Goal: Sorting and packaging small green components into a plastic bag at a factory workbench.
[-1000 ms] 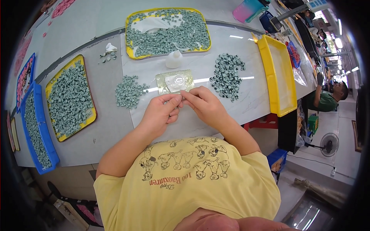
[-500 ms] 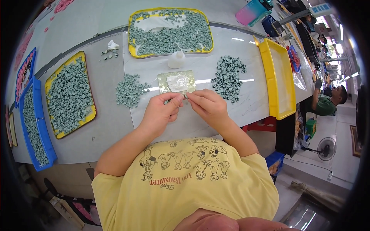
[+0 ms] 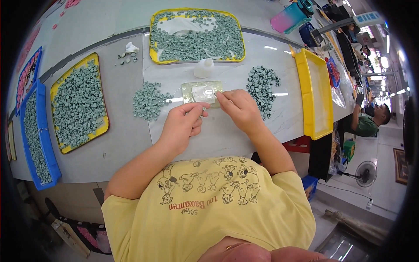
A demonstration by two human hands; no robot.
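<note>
- Head view, left hand: fingers curled, thumb and forefinger pinched on a small green stone piece. The piece shows at the fingertips, on the near side of a pale green translucent slab.
- Head view, right hand: thumb and forefinger drawn together, tips at the slab's right end, beside a shiny round spot on its white patch. Whether they grip anything, or touch the slab, cannot tell.
- Handling, judged by eye: the piece should be very light, hard and stiff, perhaps smooth enough to skid from a loose pinch. May chip if dropped. Best held by its rim between thumb and forefinger pads, light pressure, face left clear.
- Slab: looks stiff, heavier than any one piece; glossy, so possibly slick. Hold by its short ends, away from the shiny spot, which may be wet.
- Around the hands: loose heap of green pieces left of the slab; darker heap to its right, beyond the right hand. White bottle upright just behind the slab.
- Farther out on the tabletop: yellow-rimmed tray of like pieces behind the bottle; deep yellow box at far right.
</note>
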